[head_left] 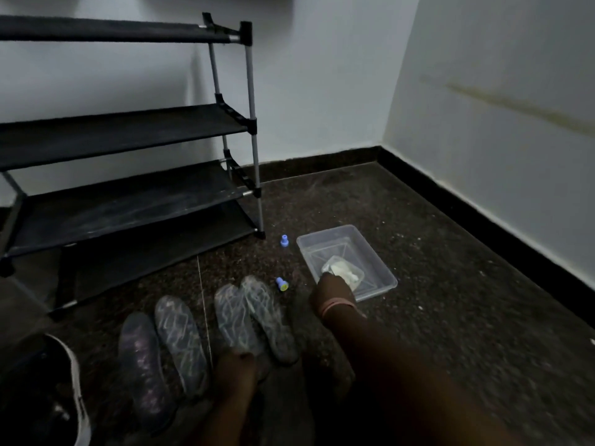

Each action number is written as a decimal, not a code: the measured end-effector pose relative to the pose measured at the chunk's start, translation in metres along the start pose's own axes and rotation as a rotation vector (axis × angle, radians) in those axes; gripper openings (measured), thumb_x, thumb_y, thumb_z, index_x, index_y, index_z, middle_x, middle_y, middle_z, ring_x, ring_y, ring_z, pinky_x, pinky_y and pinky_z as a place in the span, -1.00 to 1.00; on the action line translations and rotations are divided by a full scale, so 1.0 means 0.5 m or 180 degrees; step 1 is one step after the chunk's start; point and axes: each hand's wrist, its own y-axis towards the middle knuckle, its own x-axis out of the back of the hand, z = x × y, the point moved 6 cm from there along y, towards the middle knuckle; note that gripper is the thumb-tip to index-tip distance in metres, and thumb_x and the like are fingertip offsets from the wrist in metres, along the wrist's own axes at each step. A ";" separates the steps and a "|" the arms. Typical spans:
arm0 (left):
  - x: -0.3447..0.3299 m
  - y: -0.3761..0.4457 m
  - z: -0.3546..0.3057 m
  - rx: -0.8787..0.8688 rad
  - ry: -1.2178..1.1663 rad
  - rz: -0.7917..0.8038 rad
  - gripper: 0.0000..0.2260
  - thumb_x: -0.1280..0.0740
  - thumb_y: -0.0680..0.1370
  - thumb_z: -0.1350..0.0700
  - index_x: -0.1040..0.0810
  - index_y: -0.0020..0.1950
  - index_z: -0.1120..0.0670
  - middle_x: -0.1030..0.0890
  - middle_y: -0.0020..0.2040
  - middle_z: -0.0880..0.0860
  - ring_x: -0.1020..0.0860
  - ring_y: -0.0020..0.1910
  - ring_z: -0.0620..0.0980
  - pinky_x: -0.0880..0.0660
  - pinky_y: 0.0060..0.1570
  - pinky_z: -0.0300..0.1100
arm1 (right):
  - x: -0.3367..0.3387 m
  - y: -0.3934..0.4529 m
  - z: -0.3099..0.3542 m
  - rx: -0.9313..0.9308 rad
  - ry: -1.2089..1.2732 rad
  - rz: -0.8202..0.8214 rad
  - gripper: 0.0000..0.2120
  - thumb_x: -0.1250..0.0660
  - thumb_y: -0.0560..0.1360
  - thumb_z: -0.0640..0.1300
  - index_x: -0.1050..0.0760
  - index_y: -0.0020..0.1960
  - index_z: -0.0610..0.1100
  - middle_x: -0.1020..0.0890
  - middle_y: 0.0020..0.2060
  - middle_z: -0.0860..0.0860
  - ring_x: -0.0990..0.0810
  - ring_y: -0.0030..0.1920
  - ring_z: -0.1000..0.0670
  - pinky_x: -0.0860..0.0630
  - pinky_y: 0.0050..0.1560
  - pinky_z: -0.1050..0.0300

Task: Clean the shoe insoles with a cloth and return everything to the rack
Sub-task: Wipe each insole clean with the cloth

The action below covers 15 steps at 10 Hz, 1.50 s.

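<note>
Several dark patterned insoles lie side by side on the floor, among them a left one (143, 365), a middle one (180, 342) and a right one (267, 313). A clear plastic tray (380, 268) sits to their right with a white cloth (346, 272) inside. My right hand (331, 291) reaches into the tray, its fingers curled down onto the cloth's near edge. My left hand (236, 365) rests at the heel end of the insoles; it is dim and blurred, so its fingers are unclear. The black shoe rack (128, 130) stands at the back left with bare shelves.
Two small blue caps or bottles (284, 241) (281, 283) lie on the dark speckled floor between rack and tray. A dark shoe with a white sole (64, 391) sits at the bottom left. White walls meet in a corner at the back right.
</note>
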 end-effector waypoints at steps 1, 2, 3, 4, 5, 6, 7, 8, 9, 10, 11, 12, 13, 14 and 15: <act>-0.019 -0.037 -0.087 -0.0190 -0.0048 0.0234 -0.82 -0.30 0.55 0.18 -0.67 0.04 0.18 -0.70 -0.01 0.22 -0.67 0.02 0.21 -0.59 0.03 -0.04 | 0.050 0.028 -0.039 0.0072 0.0052 -0.0261 -0.71 -0.27 0.55 -0.12 -0.50 0.25 -0.13 -0.59 0.18 -0.12 -0.57 0.22 -0.14 -0.50 0.26 0.00; -0.052 -0.040 -0.152 -0.0273 -0.0240 0.0214 -0.84 -0.30 0.51 0.10 -0.67 -0.11 0.10 -0.71 -0.05 0.20 -0.67 0.00 0.22 -0.60 0.04 -0.04 | 0.040 0.069 -0.070 -0.0086 0.0352 -0.0231 -0.72 -0.28 0.54 -0.14 -0.53 0.22 -0.14 -0.62 0.16 -0.12 -0.57 0.22 -0.14 -0.46 0.24 0.06; -0.119 -0.011 -0.193 -0.0436 -0.0116 0.0370 -0.86 -0.33 0.52 0.11 -0.70 -0.11 0.05 -0.72 -0.10 0.15 -0.68 -0.04 0.18 -0.57 -0.02 -0.11 | 0.039 0.108 -0.085 -0.0075 0.0300 -0.0294 -0.74 -0.26 0.55 -0.09 -0.55 0.20 -0.13 -0.64 0.14 -0.12 -0.58 0.20 -0.14 -0.47 0.22 0.05; -0.169 0.025 -0.223 -0.0712 -0.0048 0.0581 -0.81 -0.28 0.40 -0.02 -0.64 -0.07 -0.11 -0.73 -0.10 0.07 -0.70 -0.06 0.15 -0.64 0.02 0.13 | 0.022 0.142 -0.097 -0.0111 0.0278 -0.0342 -0.77 -0.27 0.53 -0.09 -0.57 0.13 -0.15 -0.65 0.08 -0.14 -0.61 0.14 -0.16 -0.51 0.15 0.05; -0.194 0.008 -0.289 -0.0863 0.0051 0.0752 -0.76 -0.25 0.44 0.05 -0.63 0.02 0.03 -0.71 -0.02 0.11 -0.69 0.00 0.17 -0.63 0.07 0.12 | 0.017 0.160 -0.103 -0.0079 0.0177 -0.0389 -0.79 -0.28 0.50 -0.13 -0.58 0.09 -0.16 -0.65 0.05 -0.15 -0.62 0.11 -0.17 -0.53 0.10 0.05; -0.243 0.032 -0.329 -0.0890 -0.0193 0.0753 -0.86 -0.26 0.39 0.01 -0.60 -0.16 -0.04 -0.71 -0.11 0.10 -0.68 -0.05 0.19 -0.63 0.03 0.17 | 0.014 0.178 -0.107 0.0014 -0.0006 -0.0420 -0.77 -0.27 0.51 -0.16 -0.55 0.14 -0.17 -0.60 0.07 -0.16 -0.59 0.13 -0.18 -0.53 0.12 0.02; -0.277 0.020 -0.372 -0.1007 -0.0124 0.0874 -0.84 -0.30 0.43 0.06 -0.62 -0.04 0.01 -0.71 -0.04 0.09 -0.67 -0.01 0.16 -0.63 0.05 0.15 | 0.014 0.196 -0.112 0.0133 -0.0343 -0.0436 -0.73 -0.27 0.51 -0.16 -0.52 0.20 -0.14 -0.55 0.13 -0.15 -0.53 0.16 -0.19 -0.50 0.17 -0.01; -0.290 -0.025 -0.425 -0.1240 -0.0133 0.0954 -0.74 -0.30 0.53 0.27 -0.60 0.20 0.15 -0.66 0.11 0.15 -0.64 0.08 0.15 -0.60 0.10 0.01 | 0.010 0.213 -0.122 0.0182 -0.0542 -0.0483 -0.73 -0.26 0.52 -0.18 -0.53 0.20 -0.12 -0.56 0.12 -0.13 -0.51 0.16 -0.18 -0.50 0.15 -0.02; -0.329 -0.034 -0.430 -0.1164 -0.0099 0.1092 -0.70 -0.29 0.54 0.31 -0.58 0.25 0.18 -0.64 0.15 0.17 -0.61 0.14 0.15 -0.55 0.11 -0.08 | 0.000 0.217 -0.134 0.0148 -0.0579 -0.0449 -0.75 -0.23 0.53 -0.18 -0.55 0.18 -0.11 -0.61 0.06 -0.11 -0.52 0.14 -0.17 -0.51 0.12 -0.01; -0.350 -0.044 -0.426 -0.1144 -0.0060 0.1070 -0.72 -0.27 0.54 0.34 -0.60 0.23 0.22 -0.65 0.19 0.20 -0.60 0.19 0.15 -0.53 0.14 -0.10 | -0.008 0.218 -0.138 0.0101 -0.0543 -0.0406 -0.76 -0.20 0.55 -0.17 -0.56 0.16 -0.10 -0.62 0.05 -0.11 -0.51 0.16 -0.17 -0.50 0.14 -0.02; -0.359 -0.048 -0.420 -0.1149 -0.0026 0.1049 -0.71 -0.25 0.56 0.36 -0.60 0.25 0.25 -0.63 0.21 0.19 -0.58 0.22 0.14 -0.45 0.08 -0.22 | -0.008 0.225 -0.141 0.0038 -0.0706 -0.0438 -0.77 -0.19 0.55 -0.16 -0.55 0.14 -0.09 -0.62 0.06 -0.10 -0.47 0.20 -0.18 -0.43 0.21 -0.05; -0.362 -0.041 -0.408 -0.1102 -0.0063 0.1068 -0.72 -0.26 0.57 0.33 -0.61 0.25 0.23 -0.64 0.20 0.21 -0.60 0.20 0.15 -0.52 0.12 -0.12 | -0.008 0.230 -0.155 -0.0167 -0.0817 -0.0366 -0.80 -0.20 0.56 -0.14 -0.57 0.10 -0.10 -0.64 0.06 -0.11 -0.46 0.25 -0.20 -0.40 0.27 -0.08; -0.364 -0.037 -0.398 -0.1094 -0.0041 0.1146 -0.68 -0.26 0.57 0.33 -0.57 0.31 0.22 -0.62 0.22 0.20 -0.59 0.20 0.17 -0.55 0.18 -0.03 | -0.008 0.231 -0.158 -0.0371 -0.0715 -0.0395 -0.80 -0.20 0.55 -0.14 -0.57 0.08 -0.09 -0.63 0.08 -0.10 -0.45 0.27 -0.20 -0.36 0.27 -0.10; -0.360 -0.029 -0.398 -0.1144 -0.0101 0.1195 -0.67 -0.26 0.56 0.33 -0.57 0.32 0.20 -0.63 0.21 0.23 -0.60 0.17 0.21 -0.56 0.17 0.03 | 0.010 0.225 -0.144 -0.0505 -0.0497 -0.0581 -0.78 -0.24 0.51 -0.07 -0.57 0.11 -0.07 -0.59 0.10 -0.11 -0.46 0.23 -0.22 -0.39 0.26 -0.14; -0.344 -0.030 -0.403 -0.1202 -0.0053 0.1236 -0.64 -0.25 0.56 0.35 -0.55 0.34 0.22 -0.61 0.24 0.24 -0.58 0.21 0.22 -0.53 0.18 -0.01 | 0.045 0.212 -0.132 -0.0679 -0.0125 -0.0887 -0.72 -0.22 0.51 -0.02 -0.56 0.12 -0.11 -0.59 0.10 -0.15 -0.48 0.22 -0.24 -0.40 0.28 -0.18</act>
